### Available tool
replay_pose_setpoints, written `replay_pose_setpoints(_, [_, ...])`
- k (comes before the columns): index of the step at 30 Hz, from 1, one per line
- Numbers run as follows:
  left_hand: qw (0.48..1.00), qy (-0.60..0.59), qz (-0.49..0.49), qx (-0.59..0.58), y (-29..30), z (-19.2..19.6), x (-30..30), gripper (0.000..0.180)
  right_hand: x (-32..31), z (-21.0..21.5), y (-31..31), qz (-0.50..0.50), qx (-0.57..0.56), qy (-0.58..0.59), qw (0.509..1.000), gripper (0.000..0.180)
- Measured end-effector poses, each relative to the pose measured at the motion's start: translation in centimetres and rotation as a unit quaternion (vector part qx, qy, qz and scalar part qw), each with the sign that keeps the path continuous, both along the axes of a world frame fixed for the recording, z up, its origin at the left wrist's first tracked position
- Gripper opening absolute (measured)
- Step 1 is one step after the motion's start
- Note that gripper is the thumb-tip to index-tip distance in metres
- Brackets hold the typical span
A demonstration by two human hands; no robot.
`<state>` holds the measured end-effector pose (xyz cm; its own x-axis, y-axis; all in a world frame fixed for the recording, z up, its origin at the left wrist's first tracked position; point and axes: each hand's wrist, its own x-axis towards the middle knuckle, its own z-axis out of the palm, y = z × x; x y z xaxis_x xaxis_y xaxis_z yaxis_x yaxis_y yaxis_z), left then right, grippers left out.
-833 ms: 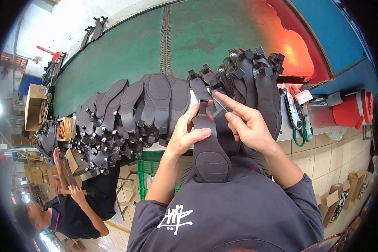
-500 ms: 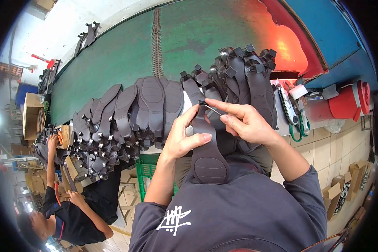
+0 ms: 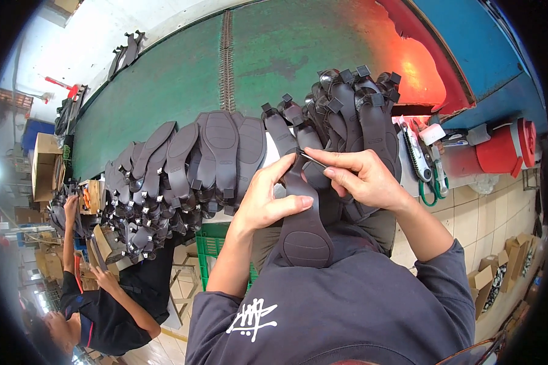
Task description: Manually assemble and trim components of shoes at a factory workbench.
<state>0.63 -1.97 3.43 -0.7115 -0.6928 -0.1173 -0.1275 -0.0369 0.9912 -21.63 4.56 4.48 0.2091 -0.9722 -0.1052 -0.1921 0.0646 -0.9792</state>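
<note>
My left hand point(image 3: 268, 194) is closed around a dark grey high-heel shoe sole point(image 3: 305, 243), thumb across its narrow middle. The broad stitched end points toward my chest; the heel end with a small black square tip is up at my fingertips. In my right hand point(image 3: 365, 179), thumb and forefinger pinch a thin metal tool point(image 3: 313, 160). Its point meets the heel end of the sole; whether it is an awl or a blade I cannot make out. More soles with heels point(image 3: 344, 109) are heaped just beyond my hands.
A long row of soles point(image 3: 219, 146) lies along the green conveyor belt point(image 3: 152, 91). On the right are a utility knife point(image 3: 415, 152), green-handled scissors point(image 3: 430, 191) and a red tape dispenser point(image 3: 508, 146). A green crate point(image 3: 210, 252) stands below. At left a co-worker point(image 3: 115, 310) handles pieces.
The sole's heel end and my right fingers have shifted slightly right and down, the tool now sitting closer against the heel tip. The co-worker's lower hand has lifted a little.
</note>
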Motion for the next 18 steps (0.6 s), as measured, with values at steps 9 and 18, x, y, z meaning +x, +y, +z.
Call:
replay_pose_setpoints(9, [1.000, 0.005, 0.006, -0.006, 0.0, 0.0, -0.1, 0.067, 0.1, -0.3, 0.1, -0.011, -0.027, 0.035, 0.999, 0.045])
replay_pose_setpoints(18, [0.999, 0.000, 0.004, -0.041, 0.6, 0.3, -0.2, 0.063, 1.0, -0.9, 0.6, -0.067, -0.293, 0.224, 0.927, 0.049])
